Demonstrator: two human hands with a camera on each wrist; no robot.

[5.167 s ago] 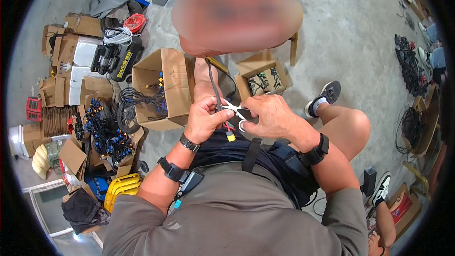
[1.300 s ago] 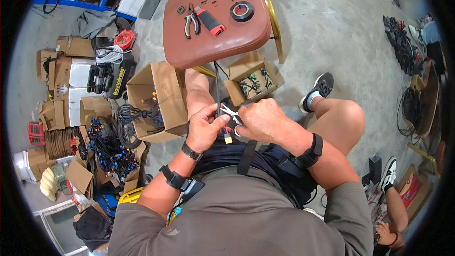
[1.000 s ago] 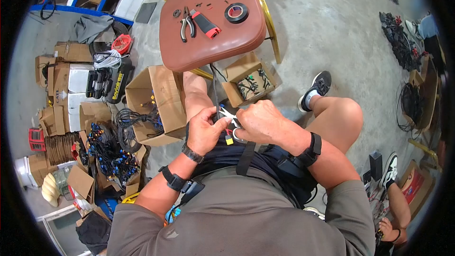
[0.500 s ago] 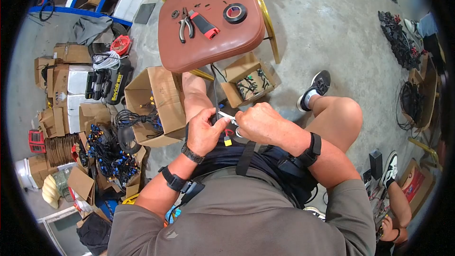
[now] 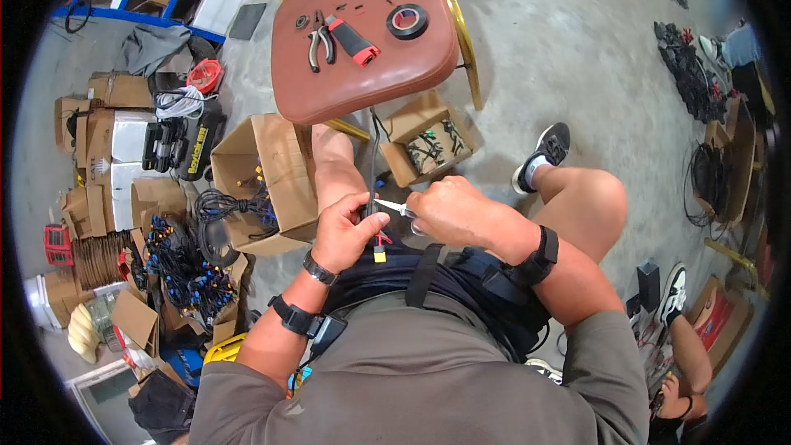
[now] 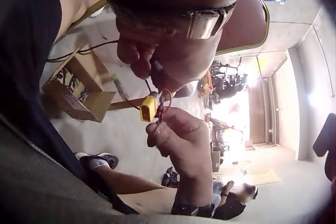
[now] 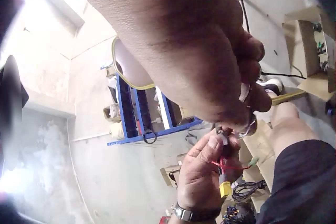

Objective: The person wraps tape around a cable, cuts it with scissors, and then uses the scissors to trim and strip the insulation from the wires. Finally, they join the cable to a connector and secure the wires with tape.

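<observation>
My left hand pinches a black cable between thumb and fingers, just above its end. From that end hang short red wires and a yellow plug connector, seen closer in the left wrist view as a yellow connector with a hollow face. In my right hand are white-handled scissors, fingers curled round the handles. Their blades look close together and point left, tips right at the cable by the left fingers. The right wrist view shows the red wires under the left thumb.
Ahead stands a brown chair bearing pliers, a red-and-black tool and black tape. Below it is a small carton of wired parts. A larger carton and heaped cables lie left. Another person's arm shows lower right.
The scissor blades, spread apart a second ago, now look closed together. Both hands stay at the cable; the left hand and connector have shifted slightly left, leaving a wider gap between the hands.
</observation>
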